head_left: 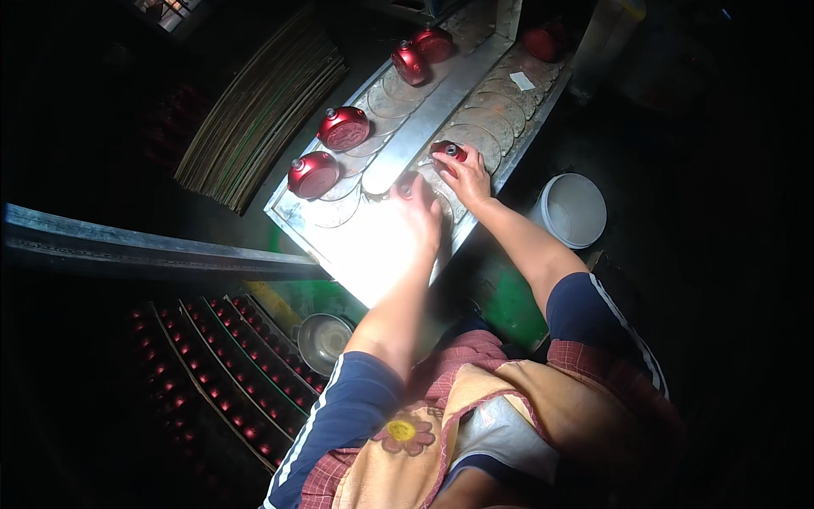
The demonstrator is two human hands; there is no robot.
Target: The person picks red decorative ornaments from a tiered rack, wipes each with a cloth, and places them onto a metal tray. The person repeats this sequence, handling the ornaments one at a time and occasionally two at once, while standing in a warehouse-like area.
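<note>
My right hand (468,176) is closed on a shiny red rounded metal part (440,155) with a grey stub on top, over the right-hand row of the bench. Just left of it, my left hand (420,214) is blurred and washed out by glare. Its fingers curl around a second red rounded part (408,181), only partly visible. Along the bench's left row sit similar red parts (315,176), (344,129), each with a grey stub. Two more red parts (411,64) stand at the far end of that row.
Overlapping round plates (490,119) line the metal bench, with a white scrap (522,81) on them. A white bucket (574,212) stands right, a metal bowl (325,341) lower left. Racks (222,365) hold many red pieces. Stacked curved strips (263,106) and a metal beam (153,246) lie left.
</note>
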